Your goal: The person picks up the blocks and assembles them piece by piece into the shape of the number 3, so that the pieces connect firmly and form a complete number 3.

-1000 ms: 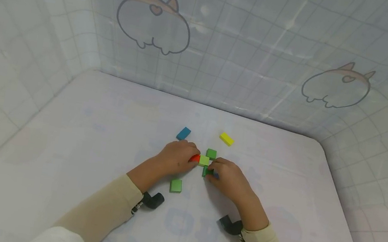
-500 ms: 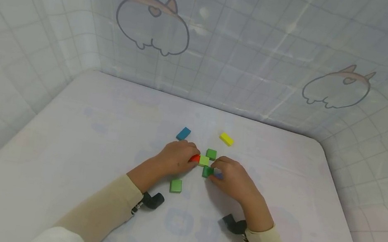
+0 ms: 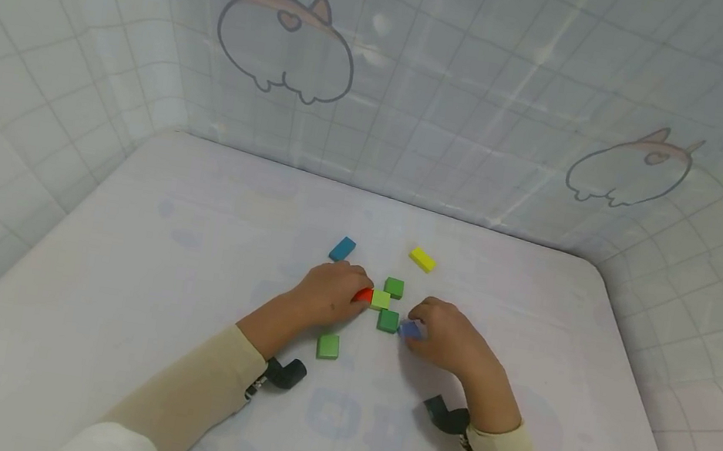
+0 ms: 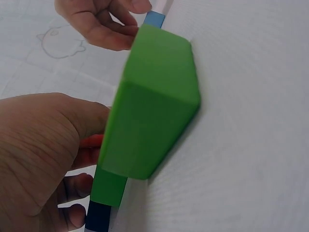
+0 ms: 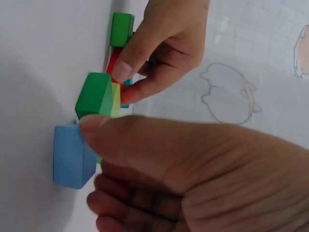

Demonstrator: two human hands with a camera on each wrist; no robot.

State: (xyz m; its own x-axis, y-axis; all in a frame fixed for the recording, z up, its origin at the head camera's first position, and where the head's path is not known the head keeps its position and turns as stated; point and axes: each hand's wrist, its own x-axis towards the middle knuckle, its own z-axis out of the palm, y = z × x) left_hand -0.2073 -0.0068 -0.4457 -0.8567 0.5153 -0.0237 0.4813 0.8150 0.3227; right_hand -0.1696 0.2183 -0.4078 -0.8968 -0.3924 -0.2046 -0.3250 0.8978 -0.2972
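My left hand [image 3: 330,293] pinches a red block [image 3: 363,295] between thumb and fingers. Against the red block sits a lime-green block [image 3: 381,300]. A green block [image 3: 394,287] lies at its far right corner and a darker green block [image 3: 388,321] at its near right corner. My right hand [image 3: 450,336] is around a blue block [image 3: 411,330] just right of the dark green one. Its thumb overlaps the blue block's upper corner in the right wrist view; a firm hold does not show. The left fingers partly hide the red block.
Another green block [image 3: 328,346] lies nearer the person, below the left hand. Farther off are a dark blue block [image 3: 342,248] and a yellow block [image 3: 423,259]. A patterned sheet wall [image 3: 455,115] rises behind the white table surface [image 3: 226,236].
My right hand has let go of the dark green block and moved right to the blue block, now more fully visible. The left hand has stayed on the red block.
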